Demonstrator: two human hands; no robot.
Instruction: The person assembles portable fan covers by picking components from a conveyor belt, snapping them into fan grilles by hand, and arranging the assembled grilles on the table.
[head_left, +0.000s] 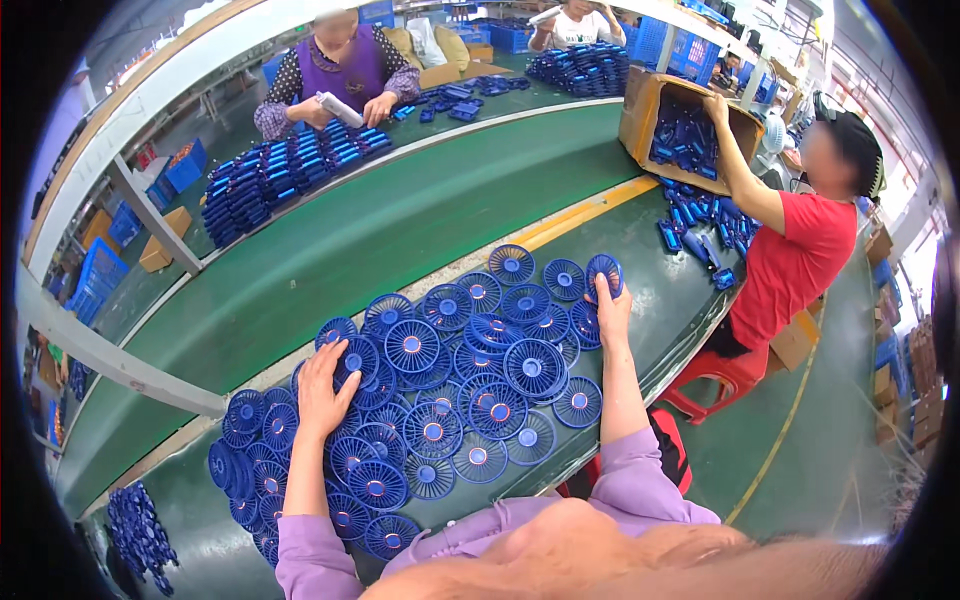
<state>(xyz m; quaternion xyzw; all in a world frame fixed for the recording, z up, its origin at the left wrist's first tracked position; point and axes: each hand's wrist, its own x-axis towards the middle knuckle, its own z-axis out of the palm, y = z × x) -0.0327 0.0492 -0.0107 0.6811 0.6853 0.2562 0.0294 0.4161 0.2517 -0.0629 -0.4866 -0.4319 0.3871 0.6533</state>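
Note:
A broad heap of blue round plastic fan grilles (433, 430) with thin spokes covers the bench before me. At the heap's right far side, my right hand (613, 308) pinches one fan grille (604, 272) by its edge, raised and tilted. On the left side of the heap rests my left hand (322, 392), fingers stretched and thumb apart, touching a grille (358, 357) at its fingertips. Whether the left fingers grip that grille is hard to see. Grilles overlap and lean on each other in several layers.
A green conveyor belt (400, 215) runs beyond the bench. Across it, a person in purple handles a pale part beside stacked blue parts (290, 185). At right, a person in red tips a cardboard box (640, 125) of blue parts (690, 215). A metal post (125, 375) stands left.

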